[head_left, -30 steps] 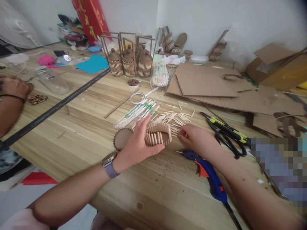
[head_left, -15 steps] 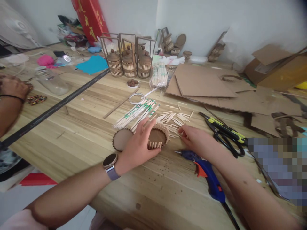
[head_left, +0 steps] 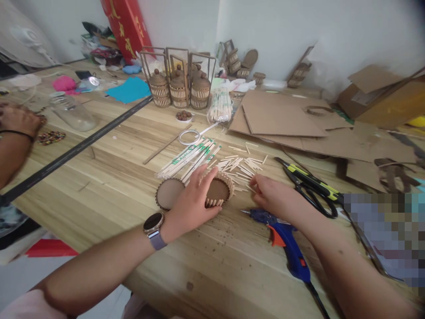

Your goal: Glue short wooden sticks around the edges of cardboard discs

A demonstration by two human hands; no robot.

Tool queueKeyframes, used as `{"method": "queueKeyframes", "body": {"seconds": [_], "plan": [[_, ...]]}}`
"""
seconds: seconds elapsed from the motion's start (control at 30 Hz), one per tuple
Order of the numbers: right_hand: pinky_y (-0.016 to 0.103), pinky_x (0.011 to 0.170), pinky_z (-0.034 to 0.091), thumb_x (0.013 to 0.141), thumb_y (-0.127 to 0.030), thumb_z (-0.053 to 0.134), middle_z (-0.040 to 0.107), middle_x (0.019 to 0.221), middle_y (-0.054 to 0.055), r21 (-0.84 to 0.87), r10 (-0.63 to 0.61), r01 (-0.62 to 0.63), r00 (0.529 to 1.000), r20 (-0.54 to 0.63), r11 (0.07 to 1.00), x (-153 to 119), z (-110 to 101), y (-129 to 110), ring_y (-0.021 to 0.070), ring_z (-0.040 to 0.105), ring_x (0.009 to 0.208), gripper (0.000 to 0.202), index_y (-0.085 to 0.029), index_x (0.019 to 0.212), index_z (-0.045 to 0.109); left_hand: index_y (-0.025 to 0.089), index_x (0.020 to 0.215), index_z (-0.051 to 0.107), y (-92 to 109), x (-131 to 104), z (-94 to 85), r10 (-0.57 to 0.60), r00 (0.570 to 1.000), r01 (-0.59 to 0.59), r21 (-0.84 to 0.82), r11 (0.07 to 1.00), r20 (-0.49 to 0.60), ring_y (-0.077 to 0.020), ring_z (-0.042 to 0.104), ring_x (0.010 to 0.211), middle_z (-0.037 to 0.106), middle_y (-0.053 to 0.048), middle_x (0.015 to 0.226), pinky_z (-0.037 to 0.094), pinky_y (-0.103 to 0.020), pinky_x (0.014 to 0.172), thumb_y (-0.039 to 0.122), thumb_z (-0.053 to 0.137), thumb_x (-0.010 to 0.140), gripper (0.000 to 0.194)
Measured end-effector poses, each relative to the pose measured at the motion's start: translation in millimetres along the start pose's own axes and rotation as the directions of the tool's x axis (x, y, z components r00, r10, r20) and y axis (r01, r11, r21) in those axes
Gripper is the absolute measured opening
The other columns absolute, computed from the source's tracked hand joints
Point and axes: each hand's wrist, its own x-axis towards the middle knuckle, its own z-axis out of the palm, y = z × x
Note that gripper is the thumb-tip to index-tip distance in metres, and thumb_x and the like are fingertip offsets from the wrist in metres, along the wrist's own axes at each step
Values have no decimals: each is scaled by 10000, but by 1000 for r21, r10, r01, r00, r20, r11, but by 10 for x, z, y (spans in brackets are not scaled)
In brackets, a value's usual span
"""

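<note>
My left hand [head_left: 191,201] is curved round a small round cardboard box [head_left: 217,190], its thumb at the near rim and its fingers at the far side. Short wooden sticks stand upright along the box's edge, and part of it is hidden behind my hand. A flat cardboard disc [head_left: 170,193] with a scalloped rim lies just left of that hand. My right hand [head_left: 267,191] is closed in a pinch on a short wooden stick [head_left: 251,188], at the edge of a loose pile of sticks [head_left: 244,165]. Below it lies a blue hot glue gun [head_left: 285,241].
Wrapped chopsticks [head_left: 189,157] and a tape roll [head_left: 189,137] lie beyond my hands. Scissors [head_left: 314,195] and a yellow-black utility knife [head_left: 312,179] lie at right, before cardboard sheets [head_left: 282,113]. Lidded baskets [head_left: 179,88] stand behind. Another person's hand [head_left: 20,122] is at far left.
My right hand has shifted slightly right at the edge of the stick pile. My left hand stays at the box, which looks slightly turned or tilted.
</note>
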Motion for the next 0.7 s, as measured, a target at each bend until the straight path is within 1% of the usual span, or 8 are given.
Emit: {"method": "queueKeyframes", "body": {"seconds": [0.13, 0.27, 0.37, 0.43, 0.5, 0.6, 0.67, 0.7], "plan": [[252, 650, 427, 803, -147, 485, 686, 879, 76, 34, -24, 24, 1000, -18, 999, 39, 26, 46, 194, 641, 781, 212, -171, 1003, 550, 307, 1463, 142, 5, -1, 4, -10, 1000, 10, 0, 1000, 8, -373, 277, 1402, 255, -159, 1492, 422, -555, 1050, 199, 764, 720, 975], [245, 617, 426, 808, -140, 487, 684, 806, 54, 79, -58, 59, 998, -5, 995, 56, 65, 45, 182, 632, 713, 217, -159, 1021, 529, 290, 1460, 155, 7, 0, 8, -13, 1000, 13, 2, 1000, 10, -369, 271, 1405, 254, -170, 1487, 408, -555, 1064, 199, 770, 716, 970], [264, 618, 433, 846, -162, 445, 687, 800, 78, 94, -77, 78, 997, -17, 992, 31, 64, 47, 194, 633, 702, 196, -145, 1024, 527, 303, 1460, 154, 0, -1, 12, -7, 1000, 7, -6, 1000, 4, -368, 276, 1402, 260, -163, 1484, 393, -567, 1072, 205, 769, 716, 970], [280, 652, 440, 878, -182, 397, 689, 865, 115, 101, -83, 87, 995, -50, 991, -8, 4, 48, 209, 642, 762, 193, -145, 1018, 524, 303, 1460, 156, -3, -4, 12, -7, 1000, 7, -8, 1000, 5, -363, 280, 1400, 265, -159, 1480, 390, -565, 1076, 210, 766, 721, 963], [285, 674, 441, 884, -191, 380, 681, 914, 125, 110, -90, 99, 992, -88, 989, -70, -114, 30, 210, 639, 806, 175, -166, 981, 524, 295, 1460, 163, -1, -6, 10, -15, 1000, 15, -7, 1000, 9, -357, 282, 1399, 260, -156, 1482, 392, -551, 1081, 213, 761, 725, 951], [270, 594, 425, 871, -226, 414, 649, 747, 43, 160, -99, 121, 985, -138, 980, -196, -332, -65, 176, 602, 657, 114, -211, 909, 520, 274, 1457, 183, 9, -5, 3, -38, 999, 38, -5, 999, 25, -354, 294, 1394, 247, -155, 1487, 400, -526, 1082, 224, 757, 729, 929], [257, 532, 405, 876, -271, 447, 599, 634, -9, 286, -136, 180, 977, -165, 941, -281, -435, -173, 152, 551, 556, 105, -224, 880, 540, 260, 1454, 194, 15, -1, -3, -49, 998, 49, 2, 999, 34, -351, 295, 1394, 248, -157, 1483, 395, -518, 1088, 236, 753, 732, 914], [253, 523, 405, 877, -290, 472, 593, 629, -19, 337, -169, 218, 971, -167, 916, -317, -460, -231, 145, 541, 548, 104, -229, 868, 555, 255, 1452, 195, 16, 1, -5, -49, 998, 48, 6, 999, 36, -349, 292, 1396, 252, -158, 1479, 386, -518, 1094, 244, 753, 733, 911]]}}
